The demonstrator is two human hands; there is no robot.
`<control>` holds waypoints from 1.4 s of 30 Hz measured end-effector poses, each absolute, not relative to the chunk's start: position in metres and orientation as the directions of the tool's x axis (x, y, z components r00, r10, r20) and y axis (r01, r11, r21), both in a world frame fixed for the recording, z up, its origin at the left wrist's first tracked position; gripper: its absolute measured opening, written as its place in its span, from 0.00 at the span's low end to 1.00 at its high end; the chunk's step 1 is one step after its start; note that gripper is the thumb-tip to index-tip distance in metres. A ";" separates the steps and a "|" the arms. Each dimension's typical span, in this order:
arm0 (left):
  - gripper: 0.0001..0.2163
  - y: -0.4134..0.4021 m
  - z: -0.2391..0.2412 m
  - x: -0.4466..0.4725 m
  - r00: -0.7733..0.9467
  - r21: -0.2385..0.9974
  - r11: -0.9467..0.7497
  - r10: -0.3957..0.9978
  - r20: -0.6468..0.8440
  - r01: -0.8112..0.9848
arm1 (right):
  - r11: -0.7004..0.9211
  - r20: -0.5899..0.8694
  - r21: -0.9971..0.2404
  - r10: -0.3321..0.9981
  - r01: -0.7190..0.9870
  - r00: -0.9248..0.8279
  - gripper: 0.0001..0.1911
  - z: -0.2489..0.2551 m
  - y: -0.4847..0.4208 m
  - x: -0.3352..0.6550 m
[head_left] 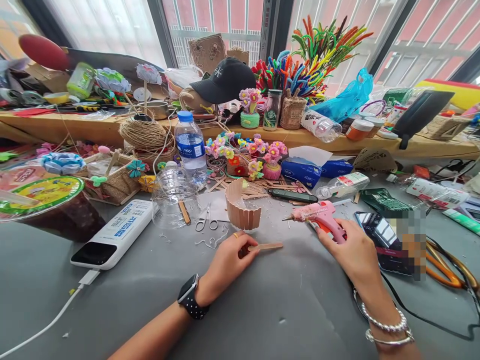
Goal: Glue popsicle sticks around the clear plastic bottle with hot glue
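Pinched in the fingers of my left hand [240, 255] is a flat wooden craft stick [270, 246], its free end pointing right. My right hand [354, 250] is wrapped round the handle of a pink hot glue gun [317, 214], whose nozzle points left above the table. Just beyond my left hand stands a curved wall of upright wooden stick pieces [243, 212], set around a clear plastic base that is partly hidden. Small white-handled scissors [207, 220] lie to its left, near some stringy white strands [210, 242].
A cut clear plastic bottle [174, 195], a water bottle [190, 150] and a white power bank [116, 235] are on the left. Loose sticks [221, 184] and a green utility knife [292, 195] lie behind. On the right are a phone [386, 245] and orange-handled scissors [444, 267].
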State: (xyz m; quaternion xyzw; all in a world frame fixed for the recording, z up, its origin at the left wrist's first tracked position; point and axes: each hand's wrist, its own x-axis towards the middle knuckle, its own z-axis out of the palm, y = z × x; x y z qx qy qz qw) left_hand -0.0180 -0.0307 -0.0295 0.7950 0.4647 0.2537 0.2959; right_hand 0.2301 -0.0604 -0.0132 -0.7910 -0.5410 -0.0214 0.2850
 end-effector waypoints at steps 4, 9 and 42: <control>0.06 -0.033 -0.032 -0.018 0.457 0.659 -0.466 0.866 0.203 0.590 | -0.238 0.352 -0.425 0.845 0.873 0.401 0.19 -0.010 -0.062 0.235; 0.08 -0.036 -0.035 -0.016 0.518 0.477 -0.613 0.789 0.330 0.630 | -0.302 0.347 -0.442 0.811 0.844 0.471 0.20 -0.007 -0.061 0.246; 0.10 0.136 0.055 0.090 0.854 -0.329 -0.825 0.513 -0.093 0.459 | -0.244 0.461 -0.583 0.686 0.775 0.563 0.26 -0.008 -0.058 0.250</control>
